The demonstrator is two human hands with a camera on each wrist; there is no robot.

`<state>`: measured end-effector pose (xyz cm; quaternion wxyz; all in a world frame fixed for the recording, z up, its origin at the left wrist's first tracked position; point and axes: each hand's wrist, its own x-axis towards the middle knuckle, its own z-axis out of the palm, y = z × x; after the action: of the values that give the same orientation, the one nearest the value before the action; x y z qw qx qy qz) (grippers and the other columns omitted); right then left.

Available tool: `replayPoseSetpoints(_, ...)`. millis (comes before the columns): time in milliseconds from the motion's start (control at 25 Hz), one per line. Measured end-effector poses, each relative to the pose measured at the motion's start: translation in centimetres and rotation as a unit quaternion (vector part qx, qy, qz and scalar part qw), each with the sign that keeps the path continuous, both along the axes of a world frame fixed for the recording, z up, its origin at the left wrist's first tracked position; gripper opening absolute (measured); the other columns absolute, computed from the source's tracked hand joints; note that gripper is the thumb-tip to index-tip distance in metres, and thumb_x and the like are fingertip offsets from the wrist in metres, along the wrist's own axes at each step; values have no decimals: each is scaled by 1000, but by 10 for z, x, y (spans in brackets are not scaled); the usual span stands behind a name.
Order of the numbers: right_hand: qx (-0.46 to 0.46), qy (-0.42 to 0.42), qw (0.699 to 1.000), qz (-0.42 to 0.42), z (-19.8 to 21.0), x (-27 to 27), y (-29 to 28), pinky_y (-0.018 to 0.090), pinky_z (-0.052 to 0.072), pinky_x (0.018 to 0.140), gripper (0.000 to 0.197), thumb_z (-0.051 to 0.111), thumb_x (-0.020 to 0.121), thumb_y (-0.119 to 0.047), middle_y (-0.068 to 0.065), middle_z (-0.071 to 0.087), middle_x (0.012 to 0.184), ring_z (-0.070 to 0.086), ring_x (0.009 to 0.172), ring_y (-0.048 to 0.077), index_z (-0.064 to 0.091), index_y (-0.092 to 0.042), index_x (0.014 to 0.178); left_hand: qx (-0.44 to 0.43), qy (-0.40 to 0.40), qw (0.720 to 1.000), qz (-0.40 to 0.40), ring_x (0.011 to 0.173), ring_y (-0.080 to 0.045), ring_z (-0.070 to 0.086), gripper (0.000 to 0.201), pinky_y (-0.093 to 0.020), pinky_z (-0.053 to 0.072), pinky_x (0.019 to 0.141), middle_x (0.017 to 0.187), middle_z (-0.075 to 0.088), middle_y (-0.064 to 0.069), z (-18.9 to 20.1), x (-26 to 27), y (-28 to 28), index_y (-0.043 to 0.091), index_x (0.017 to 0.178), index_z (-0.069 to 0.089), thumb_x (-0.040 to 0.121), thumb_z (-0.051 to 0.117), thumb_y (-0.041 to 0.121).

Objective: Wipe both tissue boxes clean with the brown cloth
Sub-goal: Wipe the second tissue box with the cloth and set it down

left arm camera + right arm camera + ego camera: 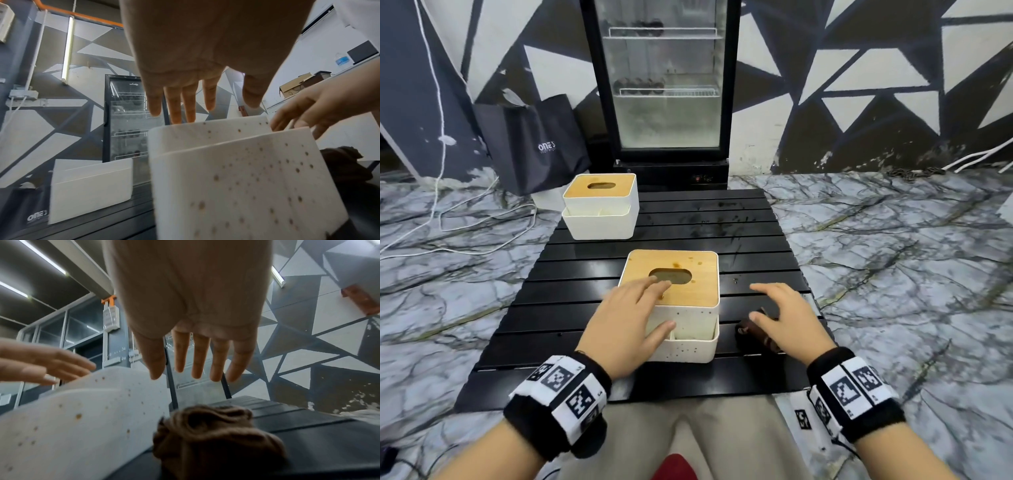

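Reaching for the cloth, steadying the near box

My left hand lies spread on the near tissue box, fingers straight across its wooden lid, I think to keep it from sliding. My right hand hovers spread over the brown cloth, bunched on the worktop just right of that box, not gripping it. I count two tissue boxes: this spotted one and the far tissue box at the far left. One cloth.

Straight fingers above spotted tissue box
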<state>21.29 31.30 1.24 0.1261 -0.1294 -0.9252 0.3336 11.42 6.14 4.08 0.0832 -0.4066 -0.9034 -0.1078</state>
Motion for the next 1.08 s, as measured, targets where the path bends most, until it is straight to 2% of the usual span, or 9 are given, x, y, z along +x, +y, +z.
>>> replayPoseSetpoints(160, 38, -121, 991, 45, -21, -4, 11, 40, 35, 103, 48, 63, 79, -34, -6, 47, 129, 39, 123, 20, 48, -35, 125, -71, -16, 997, 17, 134, -17, 35, 88, -40, 21, 113, 141, 42, 5, 2, 2, 44, 33, 144, 26, 69, 3, 74)
replayPoseSetpoints(280, 73, -171, 980, 65, -27, -9, 9, 43, 35, 103, 49, 62, 79, -36, -8, 43, 133, 35, 125, 20, 46, -41, 125, -101, -27, 994, 20, 128, -18, 37, 92, -41, 22, 112, 136, 43, 4, -2, 0, 65, 39, 145, 18, 63, -6, 76)
replayPoseSetpoints(440, 79, -193, 975, 77, -30, -12, 3, 44, 37, 101, 43, 60, 83, -29, -7, 45, 129, 35, 119, 22, 50, -42, 122, -111, -41, 992, 32, 113, -21, 45, 91, -39, 29, 106, 122, 48, 1, -2, -4, 75, 41, 144, 18, 63, -7, 76)
replayPoseSetpoints(680, 102, -182, 976, 65, -30, -13, -5, 36, 40, 95, 35, 52, 86, -19, -2, 48, 115, 38, 104, 28, 55, -36, 115, -90, -76, 992, 48, 108, -22, 47, 65, -35, 34, 98, 112, 52, -2, -1, -6, 80, 40, 143, 23, 85, 26, 70)
replayPoseSetpoints(800, 59, -154, 984, 70, -24, -10, -4, 27, 36, 95, 35, 55, 82, -17, -2, 52, 106, 47, 104, 26, 59, -34, 112, -63, -90, 992, 55, 101, -20, 46, 74, -33, 34, 95, 98, 46, 2, 2, -7, 76, 42, 141, 27, 74, 18, 74)
replayPoseSetpoints(880, -10, -106, 993, 52, -16, -8, -1, 19, 36, 92, 34, 62, 78, -16, -2, 55, 98, 54, 103, 21, 63, -32, 109, 3, -128, 990, 53, 102, -20, 46, 78, -34, 35, 95, 98, 47, 3, 8, -11, 71, 45, 139, 29, 68, 19, 76)
replayPoseSetpoints(960, -64, -43, 997, 16, -3, -9, 0, 16, 35, 88, 34, 67, 76, -16, 0, 58, 98, 56, 100, 16, 65, -31, 107, 115, -163, 979, 44, 108, -20, 47, 74, -36, 37, 97, 111, 53, 1, 18, -16, 65, 46, 137, 30, 68, 35, 73)
replayPoseSetpoints(1040, -100, 19, 995, -16, 12, -13, -1, 14, 34, 86, 34, 69, 76, -16, 0, 58, 98, 56, 97, 13, 65, -31, 107, 226, -197, 953, 36, 114, -17, 44, 72, -33, 36, 99, 125, 51, 0, 27, -22, 60, 44, 137, 29, 73, 61, 56)
replayPoseSetpoints(1080, -117, 45, 992, -27, 20, -16, -3, 13, 34, 85, 34, 69, 76, -16, -1, 59, 98, 55, 96, 12, 64, -31, 106, 270, -219, 937, 35, 117, -14, 42, 76, -31, 34, 101, 129, 47, 1, 31, -23, 58, 46, 138, 27, 73, 67, 48)
